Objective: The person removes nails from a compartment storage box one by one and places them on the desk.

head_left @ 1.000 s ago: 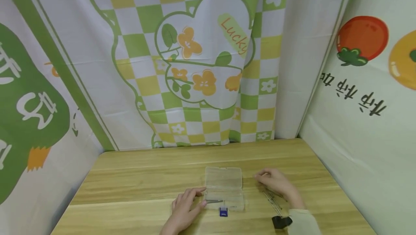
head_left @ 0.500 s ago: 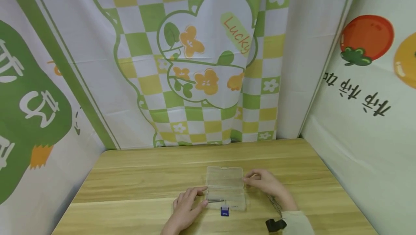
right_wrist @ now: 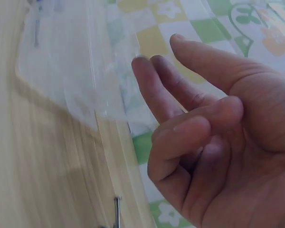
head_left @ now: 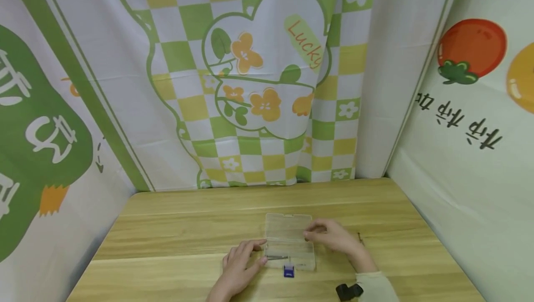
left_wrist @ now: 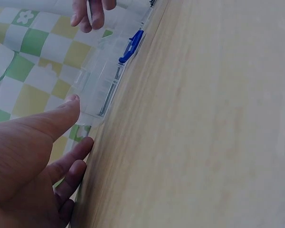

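A clear plastic box (head_left: 289, 248) with a blue latch (head_left: 289, 271) lies open on the table, its lid (head_left: 288, 226) folded back. A few thin metal rods (head_left: 276, 258), like screws or nails, lie in its left part. My left hand (head_left: 239, 267) rests beside the box's left side, fingers extended, thumb near the front left corner. Above the box's right side hovers my right hand (head_left: 331, 235). In the right wrist view its thumb and index finger stand apart, with nothing visible between them, and the other fingers are partly bent.
Right of the box, by my right forearm, lie loose metal pins (head_left: 360, 239), mostly hidden; one headed pin (right_wrist: 117, 211) shows in the right wrist view. A black device (head_left: 349, 292) sits at the right sleeve. A checked curtain (head_left: 267, 153) hangs behind the wooden table (head_left: 187, 228).
My right hand has moved left from beside the loose pins to over the box's right side. The left hand stays in place at the box.
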Demonstrator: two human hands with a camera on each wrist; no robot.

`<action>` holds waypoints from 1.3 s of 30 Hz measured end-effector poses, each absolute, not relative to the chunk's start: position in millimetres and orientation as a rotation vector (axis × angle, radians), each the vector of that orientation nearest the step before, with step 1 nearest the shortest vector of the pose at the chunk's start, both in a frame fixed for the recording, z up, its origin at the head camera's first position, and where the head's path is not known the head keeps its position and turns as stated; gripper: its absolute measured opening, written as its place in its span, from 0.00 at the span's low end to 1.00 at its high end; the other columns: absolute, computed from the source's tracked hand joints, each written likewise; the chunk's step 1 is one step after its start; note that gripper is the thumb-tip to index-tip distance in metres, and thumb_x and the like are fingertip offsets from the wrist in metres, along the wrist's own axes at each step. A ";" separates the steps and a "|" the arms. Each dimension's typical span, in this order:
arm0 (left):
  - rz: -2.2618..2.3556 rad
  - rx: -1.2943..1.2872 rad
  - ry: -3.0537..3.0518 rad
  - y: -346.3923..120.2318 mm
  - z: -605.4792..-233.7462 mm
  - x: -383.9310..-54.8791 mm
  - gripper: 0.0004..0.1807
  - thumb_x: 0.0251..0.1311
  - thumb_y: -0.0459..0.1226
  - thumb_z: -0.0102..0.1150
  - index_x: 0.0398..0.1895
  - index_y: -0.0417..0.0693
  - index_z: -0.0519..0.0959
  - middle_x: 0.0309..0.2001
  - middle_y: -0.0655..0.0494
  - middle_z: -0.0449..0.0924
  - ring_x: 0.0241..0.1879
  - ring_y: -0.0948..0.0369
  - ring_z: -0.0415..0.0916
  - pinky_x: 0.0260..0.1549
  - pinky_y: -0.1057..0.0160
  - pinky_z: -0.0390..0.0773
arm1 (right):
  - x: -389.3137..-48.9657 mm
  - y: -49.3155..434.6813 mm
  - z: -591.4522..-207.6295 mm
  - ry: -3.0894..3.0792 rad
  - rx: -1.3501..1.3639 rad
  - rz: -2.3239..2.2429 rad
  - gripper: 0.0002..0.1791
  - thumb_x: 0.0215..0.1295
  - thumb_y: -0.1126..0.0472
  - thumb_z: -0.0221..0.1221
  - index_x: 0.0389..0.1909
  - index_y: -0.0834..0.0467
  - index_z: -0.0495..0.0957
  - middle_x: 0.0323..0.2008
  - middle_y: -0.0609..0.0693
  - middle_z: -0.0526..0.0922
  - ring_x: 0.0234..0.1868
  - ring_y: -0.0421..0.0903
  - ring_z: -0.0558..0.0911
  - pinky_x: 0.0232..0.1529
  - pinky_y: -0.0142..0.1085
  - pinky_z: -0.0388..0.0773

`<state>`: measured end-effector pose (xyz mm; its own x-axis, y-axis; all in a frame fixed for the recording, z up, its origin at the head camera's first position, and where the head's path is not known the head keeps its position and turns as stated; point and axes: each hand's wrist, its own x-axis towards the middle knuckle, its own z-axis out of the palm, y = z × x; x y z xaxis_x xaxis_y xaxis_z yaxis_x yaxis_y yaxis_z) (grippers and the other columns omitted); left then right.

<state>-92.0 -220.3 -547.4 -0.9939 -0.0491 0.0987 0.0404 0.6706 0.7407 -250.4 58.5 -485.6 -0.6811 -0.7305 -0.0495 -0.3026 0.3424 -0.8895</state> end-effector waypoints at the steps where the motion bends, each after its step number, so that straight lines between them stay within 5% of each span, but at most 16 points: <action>1: -1.231 0.009 -2.775 -220.4 -547.1 -92.0 0.25 0.75 0.53 0.59 0.71 0.59 0.75 0.59 0.57 0.76 0.55 0.55 0.64 0.57 0.29 0.53 | -248.5 55.2 -486.1 2.199 -0.937 -1.285 0.19 0.76 0.53 0.63 0.53 0.65 0.83 0.46 0.52 0.88 0.44 0.52 0.83 0.42 0.47 0.81; 3: -1.230 0.011 -2.780 -220.5 -546.4 -92.0 0.25 0.75 0.54 0.59 0.71 0.61 0.75 0.59 0.58 0.76 0.55 0.55 0.64 0.57 0.29 0.53 | -244.1 48.0 -487.0 2.250 -0.991 -1.273 0.16 0.75 0.53 0.64 0.51 0.62 0.85 0.47 0.51 0.87 0.53 0.58 0.82 0.54 0.59 0.79; 6: -1.224 0.015 -2.785 -220.4 -546.2 -91.8 0.25 0.75 0.54 0.59 0.71 0.62 0.75 0.59 0.58 0.76 0.55 0.55 0.64 0.57 0.30 0.54 | -236.7 37.7 -488.2 2.258 -1.032 -1.275 0.14 0.74 0.53 0.65 0.48 0.59 0.86 0.49 0.53 0.87 0.56 0.64 0.81 0.56 0.66 0.76; 17: -1.222 0.013 -2.787 -220.0 -547.9 -93.8 0.24 0.76 0.54 0.59 0.71 0.62 0.74 0.60 0.59 0.76 0.54 0.56 0.64 0.54 0.34 0.56 | -219.8 10.6 -492.9 2.066 -1.247 -1.155 0.14 0.74 0.56 0.66 0.52 0.60 0.86 0.47 0.48 0.89 0.53 0.51 0.85 0.52 0.46 0.83; 31: -1.247 -0.011 -2.781 -219.6 -544.4 -90.9 0.26 0.76 0.53 0.58 0.72 0.60 0.73 0.61 0.57 0.76 0.55 0.56 0.64 0.54 0.35 0.55 | -191.5 -6.6 -493.6 2.309 -1.447 -0.743 0.18 0.65 0.55 0.73 0.53 0.56 0.88 0.52 0.46 0.89 0.54 0.44 0.85 0.58 0.43 0.81; 39: -1.246 -0.013 -2.782 -220.2 -545.9 -90.7 0.26 0.76 0.55 0.57 0.73 0.60 0.72 0.62 0.58 0.76 0.55 0.55 0.64 0.54 0.34 0.55 | -181.8 -15.9 -504.7 2.436 -1.572 -0.529 0.23 0.63 0.58 0.73 0.60 0.55 0.86 0.47 0.43 0.85 0.43 0.36 0.81 0.45 0.34 0.80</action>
<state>-90.7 -220.2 -545.9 -0.9957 -0.0300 0.0880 0.0457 0.6664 0.7442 -181.8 -15.9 -504.7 -0.4174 -0.9082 0.0293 -0.8386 0.3726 -0.3974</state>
